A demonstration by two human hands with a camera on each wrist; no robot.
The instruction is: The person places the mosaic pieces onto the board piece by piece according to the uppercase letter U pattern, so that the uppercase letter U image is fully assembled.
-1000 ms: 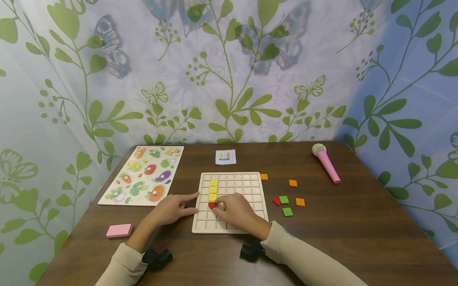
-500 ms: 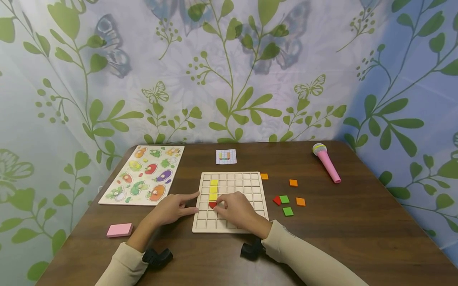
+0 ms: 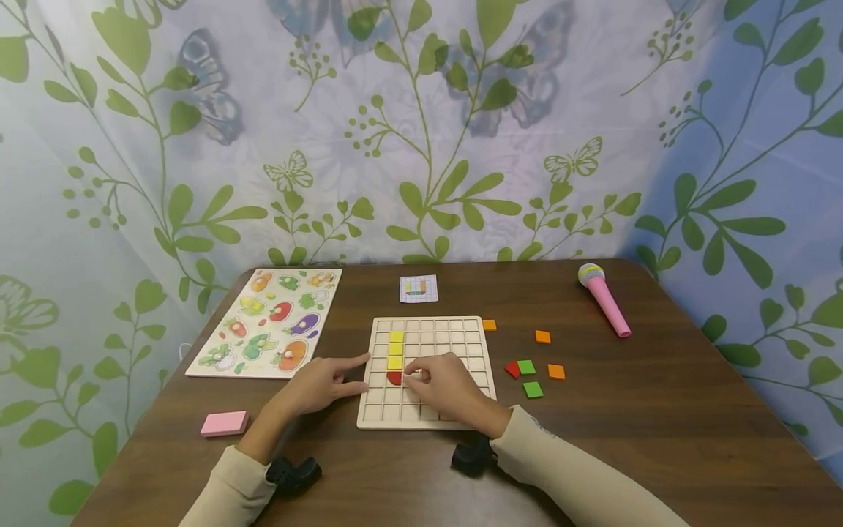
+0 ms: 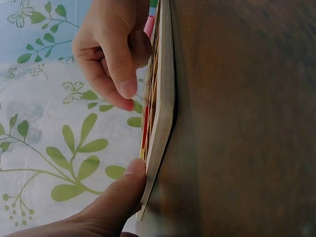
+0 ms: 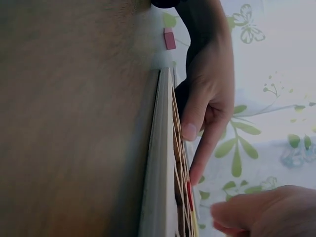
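Note:
A wooden grid board lies on the table, with three yellow square tiles in a column. Directly below them, nearer me, a red tile with a rounded edge sits in a cell. My left hand has its index finger and thumb extended to the board's left edge. Just right of the red tile, my right hand hovers over the board; the left wrist view shows this hand apart from the surface, with nothing visible between thumb and index finger.
Loose orange, green and red tiles lie right of the board. A pattern card lies behind it. Around are a vegetable puzzle board, a pink block and a toy microphone.
My right hand has let go of the red tile and shifted slightly right, so more of the tile shows. My left hand stays at the board's edge.

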